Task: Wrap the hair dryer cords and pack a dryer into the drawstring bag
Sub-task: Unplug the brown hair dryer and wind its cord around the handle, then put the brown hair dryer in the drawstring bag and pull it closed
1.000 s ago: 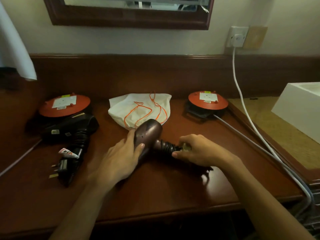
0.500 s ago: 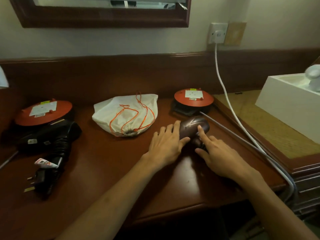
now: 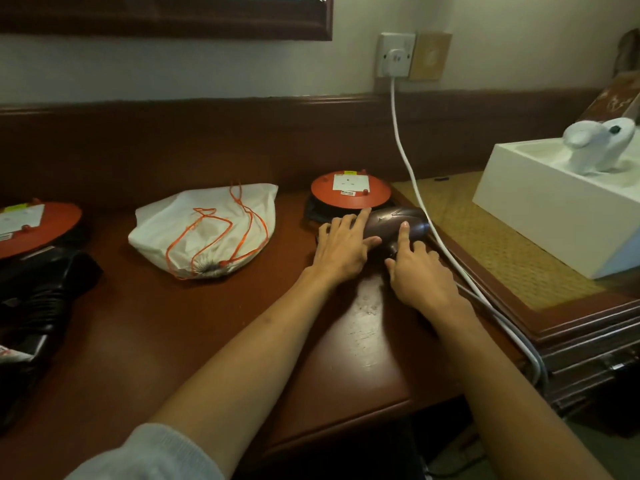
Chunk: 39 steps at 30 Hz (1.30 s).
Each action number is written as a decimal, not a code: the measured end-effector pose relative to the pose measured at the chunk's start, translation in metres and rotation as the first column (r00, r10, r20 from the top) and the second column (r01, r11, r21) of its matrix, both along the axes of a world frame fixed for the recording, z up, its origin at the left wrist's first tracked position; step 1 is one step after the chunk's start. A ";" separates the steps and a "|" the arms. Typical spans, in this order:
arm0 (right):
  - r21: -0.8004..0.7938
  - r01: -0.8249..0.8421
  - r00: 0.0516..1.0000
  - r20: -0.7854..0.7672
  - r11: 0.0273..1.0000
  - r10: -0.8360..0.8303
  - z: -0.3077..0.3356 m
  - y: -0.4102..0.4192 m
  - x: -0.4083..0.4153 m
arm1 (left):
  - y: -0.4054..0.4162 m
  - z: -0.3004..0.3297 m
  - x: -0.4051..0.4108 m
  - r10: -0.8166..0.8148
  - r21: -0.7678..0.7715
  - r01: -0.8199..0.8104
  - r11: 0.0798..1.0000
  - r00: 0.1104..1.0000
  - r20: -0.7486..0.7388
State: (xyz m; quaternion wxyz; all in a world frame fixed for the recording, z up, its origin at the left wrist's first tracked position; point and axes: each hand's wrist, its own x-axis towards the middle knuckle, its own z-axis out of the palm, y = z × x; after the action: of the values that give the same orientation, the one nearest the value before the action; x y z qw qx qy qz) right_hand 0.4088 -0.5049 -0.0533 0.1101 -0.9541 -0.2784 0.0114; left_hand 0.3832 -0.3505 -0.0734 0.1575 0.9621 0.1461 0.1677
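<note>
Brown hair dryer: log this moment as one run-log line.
brown hair dryer on desk by right red disc | left hand flat on it | right hand touching it | drawstring bag cinched, apart

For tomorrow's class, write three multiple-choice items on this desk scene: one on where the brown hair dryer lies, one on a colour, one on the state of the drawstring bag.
1. Where does the brown hair dryer lie?
A. inside the drawstring bag
B. on the desk just in front of the right-hand orange reel
C. in the white box

2. What colour is the bag's drawstring?
A. orange
B. blue
C. black

3. In what state is the white drawstring bag?
A. hanging from the wall socket
B. held open by both hands
C. lying on the desk with its mouth gathered, no hand on it

Key: 1 B, the dryer rests by the orange reel under the left hand and right hand. 2 A, orange cord loops across the white cloth. 3 C, the mouth is puckered at the near edge and both hands are on the dryer.
</note>
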 end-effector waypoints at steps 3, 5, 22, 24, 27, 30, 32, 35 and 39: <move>-0.017 0.029 1.000 0.002 0.999 -0.029 -0.002 0.002 0.001 | 0.004 0.003 -0.008 -0.088 -0.144 0.108 0.984 0.987 0.138; -0.034 0.035 0.999 -0.006 0.999 -0.035 -0.002 0.004 0.001 | 0.009 -0.001 -0.029 -0.093 -0.170 0.142 0.975 0.958 0.270; 0.441 -0.508 0.837 0.051 0.740 0.544 -0.009 0.165 -0.115 | 0.129 -0.014 -0.218 0.402 0.094 -0.444 0.891 0.869 0.289; 0.466 -0.492 0.832 0.004 0.735 0.555 -0.021 0.188 -0.112 | 0.133 -0.012 -0.214 0.408 0.125 -0.436 0.891 0.891 0.201; 0.517 -0.451 0.827 -0.064 0.727 0.558 -0.032 0.205 -0.108 | 0.145 -0.015 -0.221 0.453 -0.115 -0.439 0.891 0.870 0.196; 0.531 -0.472 0.801 -0.075 0.703 0.594 -0.037 0.210 -0.103 | 0.152 -0.018 -0.224 0.497 -0.294 -0.427 0.855 0.835 0.236; 0.518 -0.500 0.797 -0.038 0.694 0.602 -0.039 0.211 -0.102 | 0.152 -0.018 -0.221 0.510 -0.304 -0.435 0.848 0.824 0.245; 0.524 -0.483 0.838 0.045 0.701 0.544 -0.043 0.214 -0.103 | 0.148 -0.018 -0.214 0.516 -0.266 -0.453 0.851 0.815 0.264; 0.580 -0.375 0.908 0.074 0.723 0.411 -0.045 0.215 -0.105 | 0.145 -0.019 -0.208 0.550 -0.132 -0.537 0.833 0.776 0.308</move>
State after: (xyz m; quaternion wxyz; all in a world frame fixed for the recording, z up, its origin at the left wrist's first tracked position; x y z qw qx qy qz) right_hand 0.3040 -0.2897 -0.0985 0.3999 -0.7921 -0.4606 -0.0228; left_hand 0.1748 -0.2052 -0.0920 0.1423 0.8333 0.3916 0.3634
